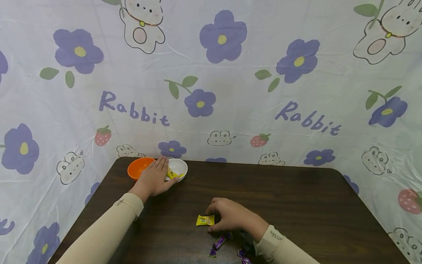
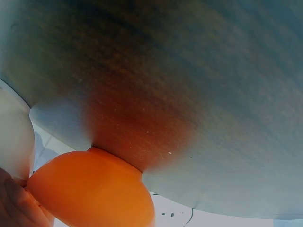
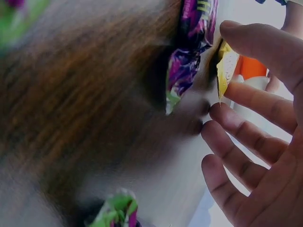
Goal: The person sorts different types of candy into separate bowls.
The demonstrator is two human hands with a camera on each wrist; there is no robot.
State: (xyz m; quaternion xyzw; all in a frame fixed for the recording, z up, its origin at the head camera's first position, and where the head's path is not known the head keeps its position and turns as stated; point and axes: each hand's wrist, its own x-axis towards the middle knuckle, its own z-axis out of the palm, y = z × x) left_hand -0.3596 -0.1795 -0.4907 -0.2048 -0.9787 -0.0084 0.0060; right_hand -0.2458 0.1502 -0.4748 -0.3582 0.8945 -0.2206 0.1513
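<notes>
At the far left of the table, my left hand (image 1: 154, 178) lies with straight fingers over the adjoining sides of an orange bowl (image 1: 134, 169) and a white bowl (image 1: 182, 167). Yellow-wrapped candy (image 1: 173, 173) sits inside the white one. In the left wrist view, the orange bowl (image 2: 94, 191) shows its outer side beside part of the hand. My right hand (image 1: 233, 217) is low over the table, thumb and fingers spread around the right end of a yellow-wrapped candy (image 1: 203, 220). From the right wrist, this candy (image 3: 226, 68) appears in the gap between thumb and forefinger.
Purple-wrapped candies (image 1: 218, 242) lie on the dark wooden table (image 1: 290, 198) just in front of the right hand, with another (image 1: 244, 257) at the bottom edge of the head view. A printed cloth (image 1: 230, 80) hangs behind the table's far edge.
</notes>
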